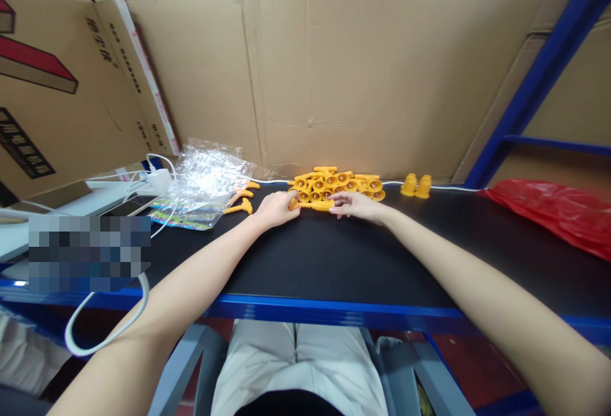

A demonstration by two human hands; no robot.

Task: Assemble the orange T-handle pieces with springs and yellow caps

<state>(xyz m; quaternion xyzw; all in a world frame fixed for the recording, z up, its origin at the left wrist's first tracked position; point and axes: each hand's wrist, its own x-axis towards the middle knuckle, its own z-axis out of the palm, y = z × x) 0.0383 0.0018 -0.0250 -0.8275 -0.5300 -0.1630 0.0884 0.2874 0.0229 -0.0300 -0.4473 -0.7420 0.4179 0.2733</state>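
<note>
At the centre of the black table, my left hand (278,208) has its fingers closed on the left end of a yellow piece (319,205). The fingers of my right hand (352,204) are closed round the right end of that same piece, which lies level between them. Directly behind it is a pile of yellow cone-shaped parts (342,179), with openings facing me. Two yellow cup-like parts (415,186) stand to the right of the pile. To the left of my left hand lie a few yellow handle-like parts (240,207), partly beside clear plastic bags.
Clear plastic bags (210,174) and a white charger with cables (160,179) are at the left. A red plastic bag (554,212) lies at the right. A cardboard wall (363,79) stands behind; the blue table edge (334,311) runs in front.
</note>
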